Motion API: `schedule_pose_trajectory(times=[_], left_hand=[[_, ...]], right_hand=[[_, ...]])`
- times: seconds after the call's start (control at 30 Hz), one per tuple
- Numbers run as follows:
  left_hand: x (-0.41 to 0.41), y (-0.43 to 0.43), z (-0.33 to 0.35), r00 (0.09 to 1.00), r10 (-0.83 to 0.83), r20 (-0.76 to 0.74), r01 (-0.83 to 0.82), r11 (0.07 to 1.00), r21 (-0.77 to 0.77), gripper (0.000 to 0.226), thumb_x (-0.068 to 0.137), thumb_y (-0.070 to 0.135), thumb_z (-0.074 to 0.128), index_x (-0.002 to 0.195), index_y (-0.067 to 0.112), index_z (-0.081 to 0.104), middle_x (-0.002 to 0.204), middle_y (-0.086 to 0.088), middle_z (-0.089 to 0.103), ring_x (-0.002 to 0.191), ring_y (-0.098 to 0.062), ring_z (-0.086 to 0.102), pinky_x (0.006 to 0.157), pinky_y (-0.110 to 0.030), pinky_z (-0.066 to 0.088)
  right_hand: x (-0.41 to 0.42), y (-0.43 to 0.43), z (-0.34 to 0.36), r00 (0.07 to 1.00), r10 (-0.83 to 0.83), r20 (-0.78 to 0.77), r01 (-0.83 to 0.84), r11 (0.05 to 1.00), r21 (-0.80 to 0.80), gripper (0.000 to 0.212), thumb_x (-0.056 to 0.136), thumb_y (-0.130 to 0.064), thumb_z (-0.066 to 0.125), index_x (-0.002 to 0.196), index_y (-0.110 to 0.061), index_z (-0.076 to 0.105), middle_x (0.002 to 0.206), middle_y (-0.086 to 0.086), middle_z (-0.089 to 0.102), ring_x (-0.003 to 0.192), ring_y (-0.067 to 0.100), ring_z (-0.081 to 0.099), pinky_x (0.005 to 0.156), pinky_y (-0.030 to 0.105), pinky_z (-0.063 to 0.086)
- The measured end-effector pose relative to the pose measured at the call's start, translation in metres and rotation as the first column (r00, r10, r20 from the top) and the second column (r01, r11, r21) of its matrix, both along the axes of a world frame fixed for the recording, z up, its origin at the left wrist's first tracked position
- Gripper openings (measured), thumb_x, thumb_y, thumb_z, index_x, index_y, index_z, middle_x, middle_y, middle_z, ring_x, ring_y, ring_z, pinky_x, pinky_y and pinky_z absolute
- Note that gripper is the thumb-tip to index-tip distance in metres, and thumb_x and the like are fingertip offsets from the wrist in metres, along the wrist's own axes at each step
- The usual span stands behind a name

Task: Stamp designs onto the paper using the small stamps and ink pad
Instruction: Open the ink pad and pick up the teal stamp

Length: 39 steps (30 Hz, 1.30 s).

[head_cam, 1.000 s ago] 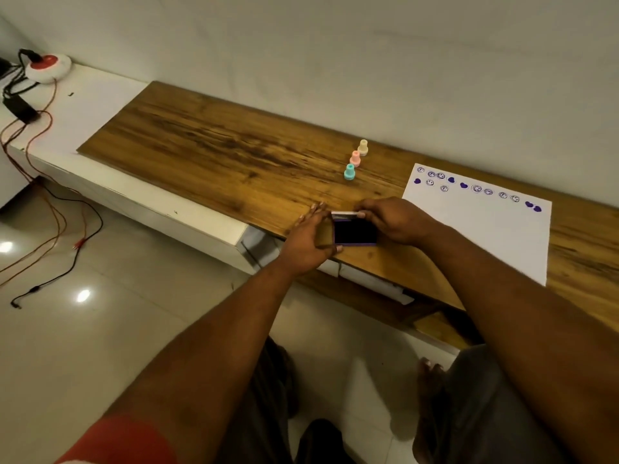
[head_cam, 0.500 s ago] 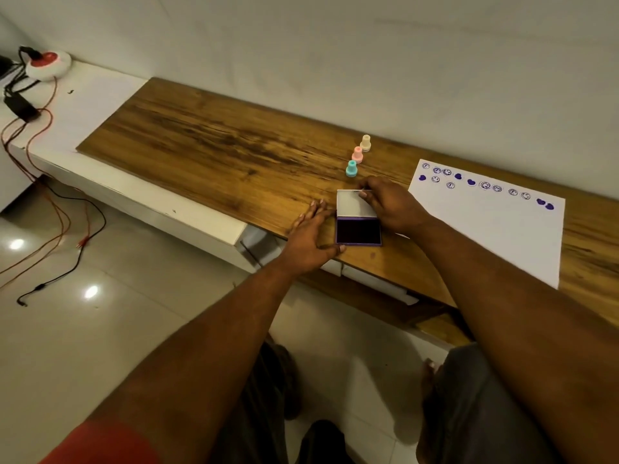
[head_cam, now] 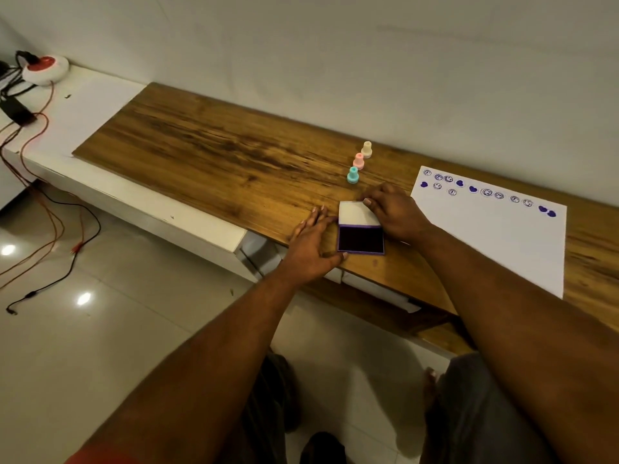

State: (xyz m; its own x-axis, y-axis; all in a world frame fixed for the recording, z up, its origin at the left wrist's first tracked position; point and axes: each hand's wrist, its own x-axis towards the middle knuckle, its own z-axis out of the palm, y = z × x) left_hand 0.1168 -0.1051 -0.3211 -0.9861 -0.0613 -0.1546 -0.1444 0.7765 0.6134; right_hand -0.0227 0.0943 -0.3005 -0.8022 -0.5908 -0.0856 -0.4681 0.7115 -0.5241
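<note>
Three small stamps stand in a short diagonal row on the wooden board (head_cam: 207,152): the teal stamp (head_cam: 352,175) nearest, the pink stamp (head_cam: 358,161) behind it, the cream stamp (head_cam: 366,149) farthest, all upright and close together. Just near of them lies the ink pad (head_cam: 361,239), wide open, its dark purple pad facing up and its pale lid (head_cam: 355,213) folded flat onto the board on the far side. The left hand (head_cam: 313,244) rests flat beside the pad's left edge, fingers spread, thumb touching the near left corner, gripping nothing. The right hand (head_cam: 395,212) sits on the lid's right side, fingertips pressing the far right corner down, fingers curled but not closed round anything. To the right, the white paper (head_cam: 495,239) lies flat on the board, with a line of purple smiley and heart prints (head_cam: 485,192) running along its far edge, the rest blank. At far left, a red-and-white round device (head_cam: 46,69) sits on the white ledge (head_cam: 87,108), with cables (head_cam: 50,209) trailing down to the tiled floor (head_cam: 100,329).
</note>
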Motion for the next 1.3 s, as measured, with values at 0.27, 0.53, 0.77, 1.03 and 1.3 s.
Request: schedule_pose_trajectory(times=[0.27,0.53,0.77,1.03,1.3], left_hand=[[-0.001,0.001,-0.004,1.0,-0.003,-0.018,0.002,1.0,-0.021,0.09,0.088,0.051,0.075,0.162,0.034,0.026,0.175,0.004,0.007,0.159,-0.009,-0.004,0.124,-0.035,0.0],[0.003,0.001,-0.001,0.999,-0.02,-0.042,0.02,1.0,-0.013,0.095,0.089,0.05,0.074,0.164,0.028,0.021,0.175,0.002,0.005,0.158,-0.009,-0.003,0.126,-0.036,-0.001],[0.002,-0.01,0.014,0.997,0.07,0.025,-0.074,0.967,0.242,0.09,0.09,0.039,0.078,0.163,0.032,0.025,0.174,0.003,0.014,0.156,-0.019,0.022,0.121,-0.04,0.032],[-0.011,-0.016,0.024,0.985,0.161,-0.055,-0.153,0.98,0.128,0.074,0.096,0.043,0.069,0.16,0.026,0.035,0.17,-0.004,0.027,0.157,-0.024,0.025,0.122,-0.05,0.034],[-0.014,-0.02,0.04,0.944,0.256,-0.209,-0.235,0.965,0.117,0.051,0.101,0.038,0.065,0.149,0.023,0.053,0.157,-0.007,0.051,0.148,-0.026,0.042,0.116,-0.052,0.042]], right_hand=[[-0.002,0.001,0.002,1.0,-0.015,-0.02,0.015,1.0,0.003,0.038,0.107,-0.039,0.045,0.136,-0.023,0.063,0.136,0.005,0.059,0.125,0.024,0.052,0.099,0.04,0.048],[-0.012,-0.018,0.023,0.941,-0.245,-0.234,0.225,0.968,-0.109,0.043,0.098,-0.039,0.063,0.139,-0.025,0.059,0.118,0.0,0.066,0.105,0.021,0.062,0.075,0.028,0.044],[-0.025,-0.06,0.027,0.938,-0.174,-0.3,0.22,0.967,0.128,0.041,0.1,-0.037,0.059,0.135,-0.017,0.059,0.123,0.011,0.068,0.107,0.03,0.065,0.084,0.039,0.054],[-0.022,-0.081,0.019,0.974,-0.089,-0.209,0.121,0.982,0.143,0.03,0.097,-0.038,0.064,0.115,-0.015,0.07,0.104,0.008,0.072,0.094,0.026,0.066,0.071,0.033,0.049],[0.021,-0.079,0.042,0.995,-0.08,-0.059,0.066,0.977,-0.204,0.03,0.088,-0.042,0.073,0.102,-0.016,0.078,0.082,-0.008,0.07,0.073,0.006,0.065,0.062,0.018,0.046]])
